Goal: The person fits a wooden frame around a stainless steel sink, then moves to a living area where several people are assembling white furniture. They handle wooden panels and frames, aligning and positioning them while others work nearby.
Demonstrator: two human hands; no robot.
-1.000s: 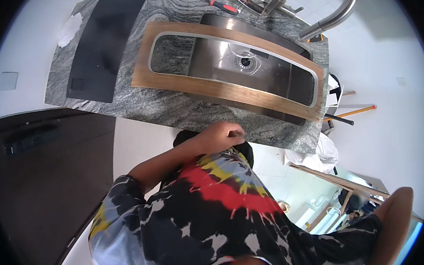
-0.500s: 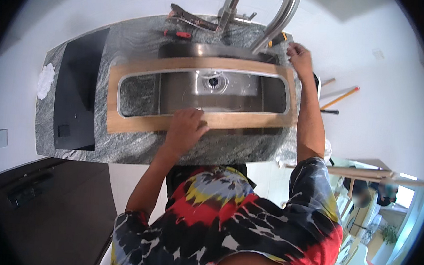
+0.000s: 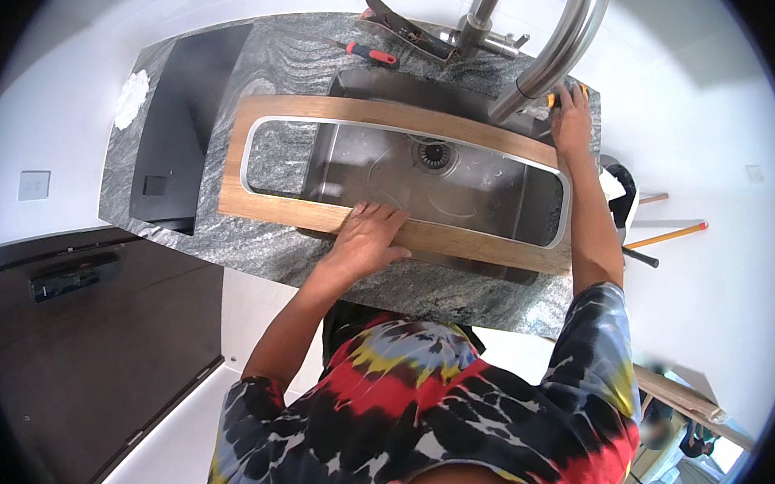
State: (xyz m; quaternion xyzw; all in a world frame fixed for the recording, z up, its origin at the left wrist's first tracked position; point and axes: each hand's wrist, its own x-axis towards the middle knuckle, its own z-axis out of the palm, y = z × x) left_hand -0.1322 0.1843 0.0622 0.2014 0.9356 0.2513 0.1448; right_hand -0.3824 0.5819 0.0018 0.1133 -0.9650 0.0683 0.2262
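A wooden frame (image 3: 459, 240), long and round-cornered inside with a pale lining along its opening, lies across the counter and over the steel sink (image 3: 506, 192). My left hand (image 3: 368, 241) grips its near rail, fingertips at the inner edge and thumb at the outer side. Past the frame's far right end, my right hand (image 3: 572, 125) has its fingers closed around a small yellow and black tool (image 3: 552, 100) behind the faucet spout. Much of that tool is hidden, so its exact kind is unclear.
The steel faucet (image 3: 563, 53) arches over the sink's far right. A red and black handled tool (image 3: 372, 55) and a dark hand plane (image 3: 409, 30) lie at the back. To the left are a black panel (image 3: 173, 122) and white crumpled paper (image 3: 132, 99). Sticks stand in a bin (image 3: 621, 199) at right.
My right hand has come down onto the yellow and black tool from beside it. My left hand stays on the frame's near rail. The whole view has shifted and tilted.
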